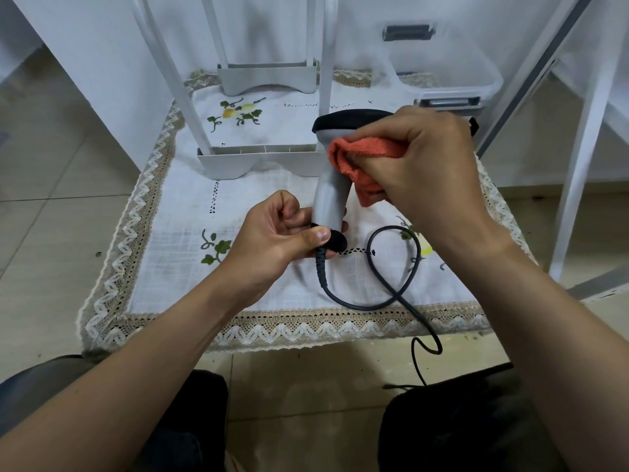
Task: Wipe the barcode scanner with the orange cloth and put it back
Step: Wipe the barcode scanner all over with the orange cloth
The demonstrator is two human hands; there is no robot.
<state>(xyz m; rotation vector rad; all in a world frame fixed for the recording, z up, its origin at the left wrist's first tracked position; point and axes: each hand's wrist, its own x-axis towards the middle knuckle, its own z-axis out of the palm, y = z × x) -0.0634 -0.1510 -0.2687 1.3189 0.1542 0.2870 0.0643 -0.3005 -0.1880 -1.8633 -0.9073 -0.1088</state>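
The barcode scanner (332,195) is grey with a black head and stands upright above the embroidered white mat (177,233). My left hand (275,233) pinches the black base of its handle, where the dark cable (391,294) comes out and loops over the mat down to the floor. My right hand (425,158) grips the bunched orange cloth (360,158) and presses it against the upper part of the handle, just under the head. This hand hides the right side of the scanner head.
A white plastic rack (258,161) stands on the mat right behind the scanner. A clear plastic bin (452,76) sits at the back right. White furniture legs (585,148) rise at the right. Tiled floor surrounds the mat, and my knees are at the bottom.
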